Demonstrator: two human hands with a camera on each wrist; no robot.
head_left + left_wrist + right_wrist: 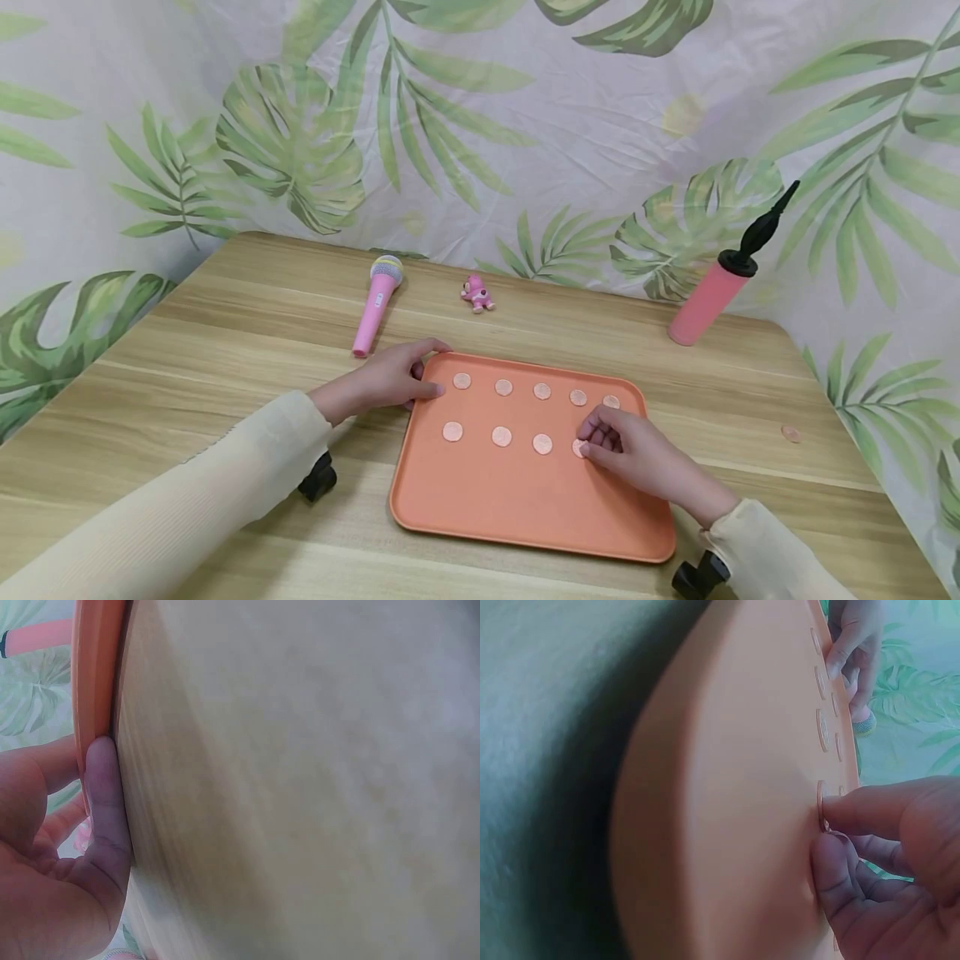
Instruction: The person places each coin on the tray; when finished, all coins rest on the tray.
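**Coins laid in rows on an orange tray, on a wooden table**

Nearest the viewer, pale ribbed sleeves [172, 508] are seen over a light wooden table [247, 333] with a banded grain. An orange tray [517, 508] with rounded corners is set flat on it, near the front edge. Two rows of small round coins are laid across the tray's far half. The rightmost coin of the near row [580, 448] is pinched between thumb and fingertips of the right hand [637, 458], still flat on the tray floor. The tray's left far corner is gripped by the left hand [386, 379], thumb on the rim, fingers curled at its outer edge. A single coin [791, 433] is seen on the bare wood, well apart to the right. Further back, a pink toy microphone [378, 306] and a small pink figure [477, 294] are lying, and a pink hand pump [720, 283] is leaned at the back right. Table is enclosed behind and at both sides by a creased cloth [480, 142] printed with green leaves.
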